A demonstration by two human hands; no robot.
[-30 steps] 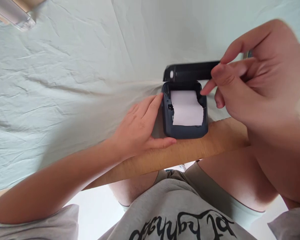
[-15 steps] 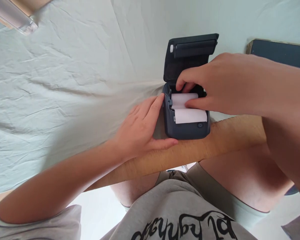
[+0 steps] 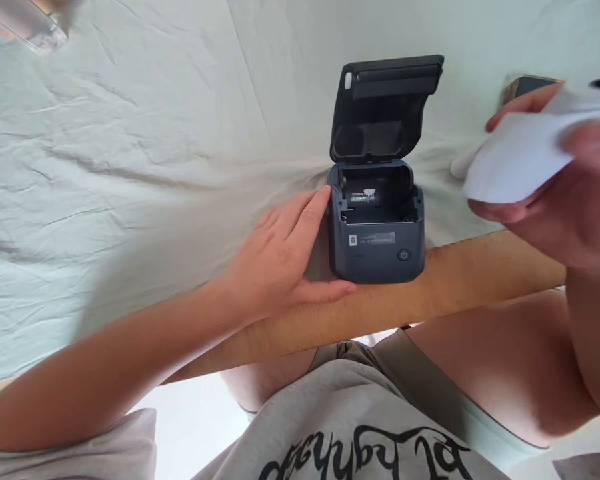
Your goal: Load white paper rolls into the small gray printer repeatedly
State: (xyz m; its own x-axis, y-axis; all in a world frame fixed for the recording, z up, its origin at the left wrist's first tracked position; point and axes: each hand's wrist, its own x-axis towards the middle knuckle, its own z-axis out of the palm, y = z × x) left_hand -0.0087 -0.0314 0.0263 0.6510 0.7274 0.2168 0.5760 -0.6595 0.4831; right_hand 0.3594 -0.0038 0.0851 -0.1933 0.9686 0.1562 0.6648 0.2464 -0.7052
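Note:
A dark, compact thermal printer [image 3: 380,257] sits at the table's front edge with its lid [image 3: 380,130] raised. Its paper bay shows a small label inside and no roll. My left hand [image 3: 285,253] braces the printer's near-left corner, index finger along the left side and thumb at the front. Off to the right, my right hand [image 3: 545,220] grips a white paper roll [image 3: 525,153], partly smeared by motion. A loose end of paper hangs over the fingers, and part of the roll is hidden or beyond the right edge.
A wrinkled pale cloth [image 3: 155,153] covers the table, leaving a wooden front edge [image 3: 460,267] bare. Behind my right hand lies a dark flat object [image 3: 527,85], mostly hidden. A clear plastic item [image 3: 30,27] rests at the upper left.
My right hand has lifted the paper roll out of the printer and moved right with it. The bay is now exposed. My left hand has stayed against the printer.

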